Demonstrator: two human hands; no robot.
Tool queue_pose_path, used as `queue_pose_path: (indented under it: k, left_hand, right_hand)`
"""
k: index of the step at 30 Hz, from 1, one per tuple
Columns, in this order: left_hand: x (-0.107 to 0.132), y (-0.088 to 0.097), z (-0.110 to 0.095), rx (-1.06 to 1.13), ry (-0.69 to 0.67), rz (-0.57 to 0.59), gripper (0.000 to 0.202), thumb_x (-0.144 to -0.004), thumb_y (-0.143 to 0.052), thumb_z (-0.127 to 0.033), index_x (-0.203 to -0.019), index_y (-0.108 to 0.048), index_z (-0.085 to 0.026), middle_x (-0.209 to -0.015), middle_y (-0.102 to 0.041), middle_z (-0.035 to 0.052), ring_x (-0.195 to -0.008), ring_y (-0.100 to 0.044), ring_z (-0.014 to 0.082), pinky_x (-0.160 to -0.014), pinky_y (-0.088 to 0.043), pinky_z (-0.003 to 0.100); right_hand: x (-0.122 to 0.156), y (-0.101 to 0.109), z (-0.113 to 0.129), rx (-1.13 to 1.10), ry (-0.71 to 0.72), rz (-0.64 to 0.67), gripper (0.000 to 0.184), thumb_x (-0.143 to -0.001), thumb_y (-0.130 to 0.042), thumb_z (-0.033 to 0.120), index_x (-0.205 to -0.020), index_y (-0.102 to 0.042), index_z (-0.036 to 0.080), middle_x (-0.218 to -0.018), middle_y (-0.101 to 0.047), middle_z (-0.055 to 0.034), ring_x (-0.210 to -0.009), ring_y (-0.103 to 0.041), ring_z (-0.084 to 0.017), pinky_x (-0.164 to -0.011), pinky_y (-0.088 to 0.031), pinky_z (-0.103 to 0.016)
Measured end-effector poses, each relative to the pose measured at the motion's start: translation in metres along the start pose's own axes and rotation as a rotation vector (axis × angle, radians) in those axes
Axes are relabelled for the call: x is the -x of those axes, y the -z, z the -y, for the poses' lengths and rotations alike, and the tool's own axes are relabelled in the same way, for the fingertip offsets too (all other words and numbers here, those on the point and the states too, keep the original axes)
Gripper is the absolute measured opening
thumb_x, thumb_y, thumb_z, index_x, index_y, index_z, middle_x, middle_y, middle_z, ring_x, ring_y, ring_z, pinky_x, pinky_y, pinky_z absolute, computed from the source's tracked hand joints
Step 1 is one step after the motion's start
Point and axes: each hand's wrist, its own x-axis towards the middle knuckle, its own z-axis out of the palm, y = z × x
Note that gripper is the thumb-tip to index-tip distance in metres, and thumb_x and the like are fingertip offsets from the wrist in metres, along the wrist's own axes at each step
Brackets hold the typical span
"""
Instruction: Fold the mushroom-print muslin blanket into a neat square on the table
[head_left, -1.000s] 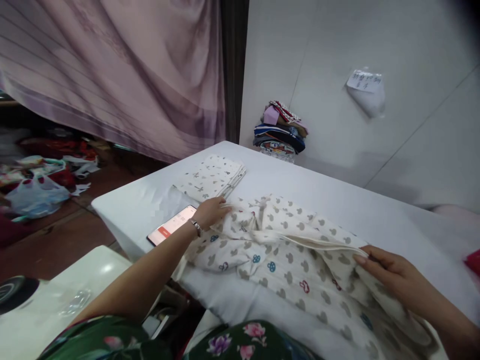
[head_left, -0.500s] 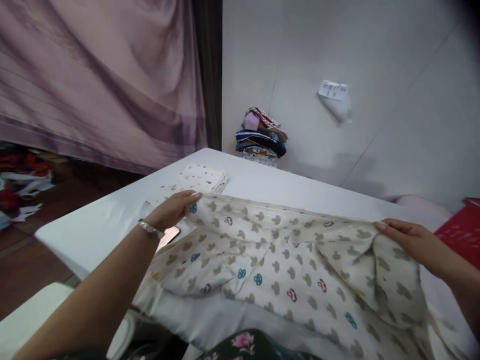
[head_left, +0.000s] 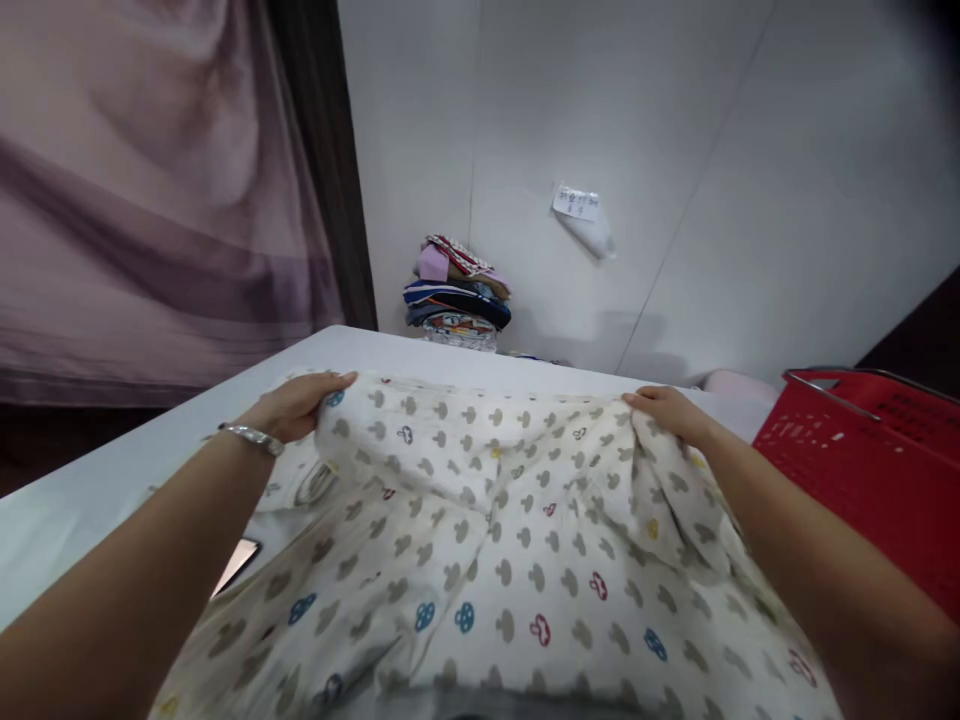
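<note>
Pale grey wall (head_left: 555,90) at the back, folded clothes (head_left: 457,300) piled up against it, white desk (head_left: 360,350) in front. Star of the show is the cloth (head_left: 517,520), spread wide over the near part of the desk: off-white, kinda soft and creased, covered in rows of grey-beige mushrooms with a few blue, red and yellow ones thrown in. Left grip (head_left: 304,398) is pinching one end of its far edge, right grip (head_left: 667,412) has the other, edge pretty much straight between them, right side bunched into folds. Red basket (head_left: 862,500) sits off to the right.
</note>
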Motion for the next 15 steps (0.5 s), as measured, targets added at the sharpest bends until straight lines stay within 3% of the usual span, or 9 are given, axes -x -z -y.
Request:
queue_pose_path:
  k: [5,8,12,15]
  left_hand:
    - [-0.028,-0.015,-0.004,-0.194,-0.012,-0.144,0.033,-0.047,-0.08,-0.031,-0.068,-0.06,-0.015,-0.066,-0.066,0.0061,-0.057,-0.06,0.0195,-0.049,-0.05,0.027]
    - [-0.034,-0.027,0.001,-0.333,-0.014,-0.191,0.034,-0.047,-0.079,-0.036,-0.062,-0.057,-0.016,-0.057,-0.062,0.005,-0.05,-0.057,0.0181,-0.043,-0.046,0.026]
    - [-0.027,-0.042,0.007,-0.425,-0.033,-0.145,0.035,-0.047,-0.077,-0.041,-0.061,-0.057,-0.016,-0.055,-0.061,0.0052,-0.048,-0.056,0.0183,-0.04,-0.044,0.026]
    - [-0.015,-0.055,0.006,-0.425,-0.047,-0.074,0.034,-0.047,-0.077,-0.041,-0.063,-0.059,-0.016,-0.056,-0.062,0.0051,-0.049,-0.056,0.0185,-0.041,-0.045,0.027]
  right_hand:
    - [-0.032,-0.02,-0.014,0.068,-0.039,0.006,0.039,-0.071,-0.059,0.054,-0.068,-0.062,0.015,-0.065,-0.059,-0.0033,-0.059,-0.05,-0.012,-0.055,-0.037,-0.024]
    - [-0.036,-0.025,-0.027,0.107,-0.095,0.037,0.038,-0.068,-0.064,0.05,-0.078,-0.066,0.014,-0.075,-0.064,-0.0069,-0.065,-0.055,-0.015,-0.058,-0.039,-0.025]
    - [-0.019,-0.009,-0.041,0.056,-0.201,0.047,0.048,-0.068,-0.064,0.056,-0.089,-0.066,0.013,-0.08,-0.066,-0.01,-0.066,-0.058,-0.017,-0.056,-0.041,-0.026]
    - [0.006,0.012,-0.043,-0.12,-0.267,0.089,0.046,-0.067,-0.066,0.053,-0.093,-0.065,0.015,-0.084,-0.067,-0.0103,-0.067,-0.06,-0.018,-0.055,-0.044,-0.026]
